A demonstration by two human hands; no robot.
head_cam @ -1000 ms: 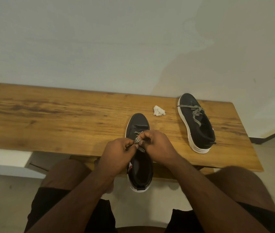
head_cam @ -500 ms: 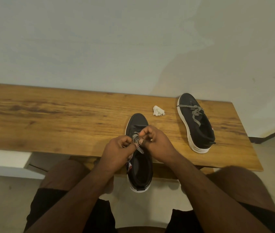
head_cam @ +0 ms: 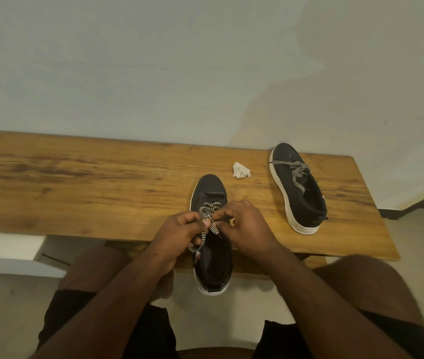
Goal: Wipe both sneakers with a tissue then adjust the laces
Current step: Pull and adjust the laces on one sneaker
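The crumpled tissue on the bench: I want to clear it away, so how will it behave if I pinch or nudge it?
The tissue is a small, loosely wadded scrap, so it is probably very light and floppy, squashing under a pinch. A nudge would likely slide or tumble it across the smooth wooden bench rather than roll it. It lies apart from both sneakers, so nothing should snag.

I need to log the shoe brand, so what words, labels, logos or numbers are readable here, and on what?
None can be read.
Near sneaker: a small red and white tag by the collar, too blurred to read.
Far sneaker: a red speck at its right side, too small to read.
Tissue, table: no print.
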